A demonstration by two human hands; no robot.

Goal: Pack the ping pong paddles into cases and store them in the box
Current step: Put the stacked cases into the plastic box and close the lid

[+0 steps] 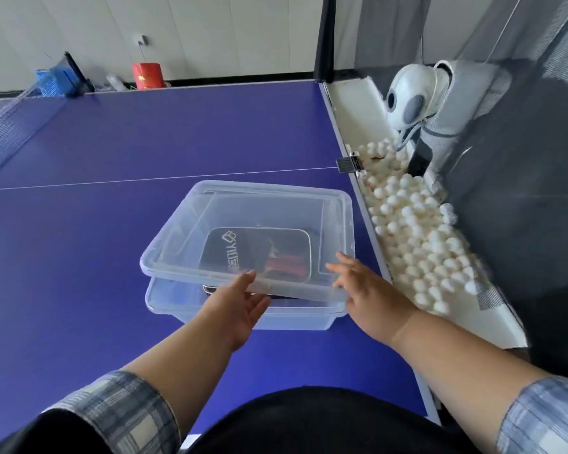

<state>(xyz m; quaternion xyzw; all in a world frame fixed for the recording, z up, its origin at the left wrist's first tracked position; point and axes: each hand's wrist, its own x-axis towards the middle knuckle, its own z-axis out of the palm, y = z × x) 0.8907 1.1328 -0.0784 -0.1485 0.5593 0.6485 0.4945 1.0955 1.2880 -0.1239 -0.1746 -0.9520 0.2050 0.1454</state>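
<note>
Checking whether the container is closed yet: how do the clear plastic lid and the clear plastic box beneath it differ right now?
The clear plastic lid is shallow; the clear plastic box is deeper. The lid sits skewed and unseated, while the box rests flat on the blue table. The left hand and right hand are at the lid's near edge, not on the box. Both are transparent, showing the black paddle case inside.

The clear lid lies askew over the box, covering all but a narrow strip of the opening at the near edge. Bare table spreads left and beyond. A heap of white balls lines the right side.
</note>
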